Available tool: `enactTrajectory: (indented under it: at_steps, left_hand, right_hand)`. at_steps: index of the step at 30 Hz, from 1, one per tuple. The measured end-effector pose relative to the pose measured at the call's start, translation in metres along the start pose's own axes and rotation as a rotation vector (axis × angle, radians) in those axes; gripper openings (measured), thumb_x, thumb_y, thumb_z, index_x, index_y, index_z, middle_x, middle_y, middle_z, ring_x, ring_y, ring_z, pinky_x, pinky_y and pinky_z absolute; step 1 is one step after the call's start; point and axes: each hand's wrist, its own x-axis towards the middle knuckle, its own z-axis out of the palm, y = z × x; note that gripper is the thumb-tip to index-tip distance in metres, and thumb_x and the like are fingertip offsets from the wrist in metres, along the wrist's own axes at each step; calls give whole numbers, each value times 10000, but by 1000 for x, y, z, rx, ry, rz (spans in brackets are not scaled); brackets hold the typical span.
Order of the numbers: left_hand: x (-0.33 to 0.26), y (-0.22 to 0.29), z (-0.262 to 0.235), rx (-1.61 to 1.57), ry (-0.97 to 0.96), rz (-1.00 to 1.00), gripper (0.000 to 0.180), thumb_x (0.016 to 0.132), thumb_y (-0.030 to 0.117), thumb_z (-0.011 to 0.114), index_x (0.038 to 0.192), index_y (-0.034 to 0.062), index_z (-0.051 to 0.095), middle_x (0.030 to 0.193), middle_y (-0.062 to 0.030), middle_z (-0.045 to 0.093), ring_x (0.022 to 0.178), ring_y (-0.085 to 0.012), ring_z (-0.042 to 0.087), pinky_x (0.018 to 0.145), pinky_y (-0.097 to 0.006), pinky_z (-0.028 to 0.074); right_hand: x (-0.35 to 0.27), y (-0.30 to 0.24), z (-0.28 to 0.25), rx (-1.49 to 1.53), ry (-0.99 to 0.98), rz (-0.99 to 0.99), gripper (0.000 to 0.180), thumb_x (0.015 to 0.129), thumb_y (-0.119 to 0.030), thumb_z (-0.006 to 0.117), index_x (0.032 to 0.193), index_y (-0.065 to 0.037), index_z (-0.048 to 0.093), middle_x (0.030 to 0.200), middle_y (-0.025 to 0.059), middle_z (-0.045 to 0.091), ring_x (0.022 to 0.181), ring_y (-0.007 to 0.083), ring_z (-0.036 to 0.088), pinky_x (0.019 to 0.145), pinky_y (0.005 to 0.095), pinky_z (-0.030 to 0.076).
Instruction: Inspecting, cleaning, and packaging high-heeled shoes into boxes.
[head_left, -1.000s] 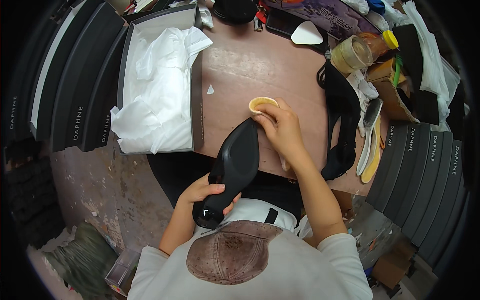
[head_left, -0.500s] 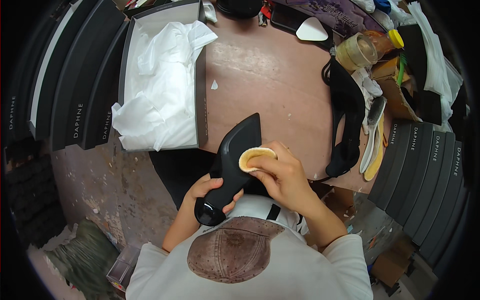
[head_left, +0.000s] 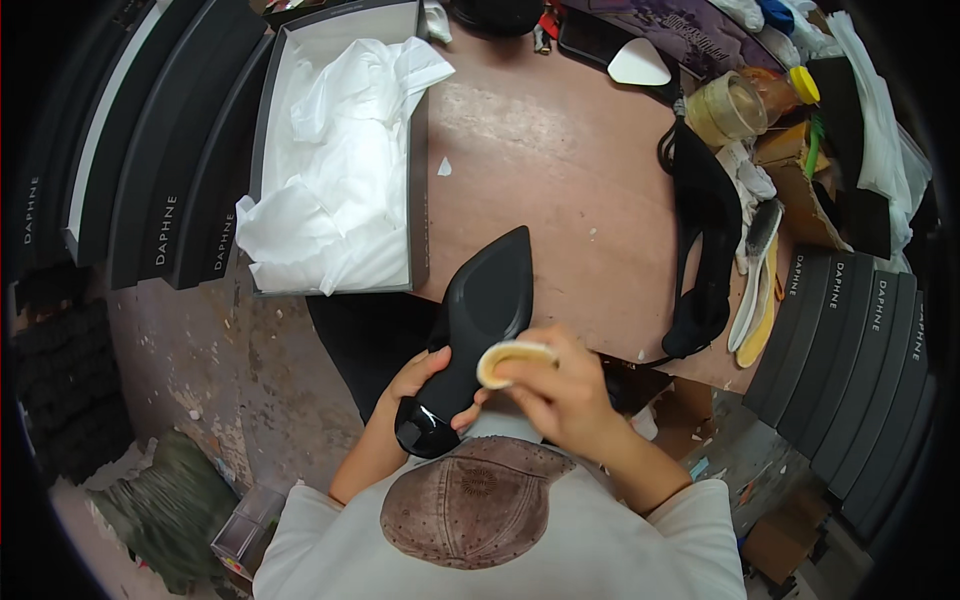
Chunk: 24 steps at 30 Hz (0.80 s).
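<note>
Black shoe [head_left: 488,300]: centre of the frame, sole up, held tilted; pointed toe toward the top, glossy heel end toward the bottom, just above the white shirt [head_left: 620,530].
Left hand [head_left: 418,376]: closed around the narrow rear part of the shoe, thumb on the near side, fingertips showing at the right edge.
Right hand [head_left: 568,392]: slightly blurred; thumb and fingers pinched together on a pale yellow puff [head_left: 490,366].
Puff: curled, at the shoe's right edge; whether it touches cannot be told.
Table [head_left: 540,150]: pinkish brown, upper centre.
Open box [head_left: 419,200]: upper left of the frame, dark-sided, holding crumpled white tissue [head_left: 345,185].
Black strapped item [head_left: 722,210]: right of centre, on the table, beside a long-handled brush [head_left: 764,225].
Glass jar [head_left: 728,108]: upper right, touching or just beside a yellow-capped bottle [head_left: 780,98].
</note>
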Motion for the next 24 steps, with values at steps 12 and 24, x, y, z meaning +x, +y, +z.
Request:
enactTrajectory:
  at_steps: [12, 24]
  left_hand:
    - [21, 7, 5, 417, 45, -23, 436, 907, 314, 566, 1180, 3, 429, 890, -199, 560, 592, -271, 607, 499, -339, 498]
    - [19, 9, 9, 391, 98, 3, 416, 891, 314, 588, 1105, -26, 481, 873, -175, 572, 593, -237, 605, 483, -304, 495]
  right_hand:
    - [38, 21, -11, -432, 136, 76, 117, 707, -47, 655, 821, -73, 654, 869, 112, 589, 761, 301, 564, 601, 368, 471]
    - [80, 40, -9, -292, -85, -134, 102, 714, -107, 675, 799, -85, 623, 833, 105, 527, 796, 307, 553, 614, 390, 465]
